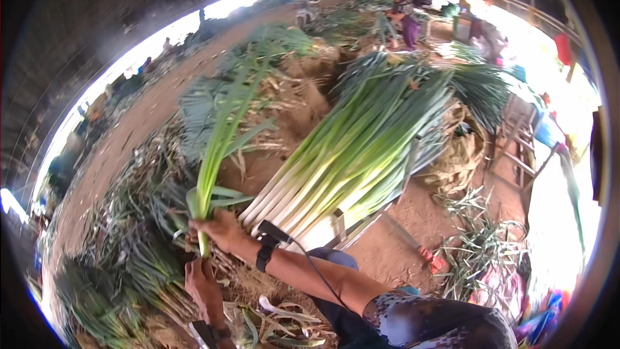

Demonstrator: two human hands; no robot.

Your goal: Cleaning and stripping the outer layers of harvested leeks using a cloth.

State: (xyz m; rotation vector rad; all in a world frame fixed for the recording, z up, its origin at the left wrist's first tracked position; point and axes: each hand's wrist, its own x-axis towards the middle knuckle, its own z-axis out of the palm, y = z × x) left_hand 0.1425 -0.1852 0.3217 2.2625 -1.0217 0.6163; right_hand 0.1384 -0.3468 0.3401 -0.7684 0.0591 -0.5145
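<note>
A long green onion [213,155] stands nearly upright in front of me, its leaves fanned out at the top. My right hand [225,232] grips its stalk just below where the leaves split. Lower down, my left hand [202,283] has its fingers around the pale bottom end of the same stalk, and that end is hidden. Right of my hands, a big heap of cleaned green onions [334,174] lies slanted on a low metal stand [368,225], white ends towards me.
Bundles of untrimmed green onions [162,271] lie to the left. Stripped leaves [281,322] litter the ground below my hands. A woven sack [453,160] and a wooden stool [516,145] stand to the right. Farther back, another person [404,17] is beside more onions.
</note>
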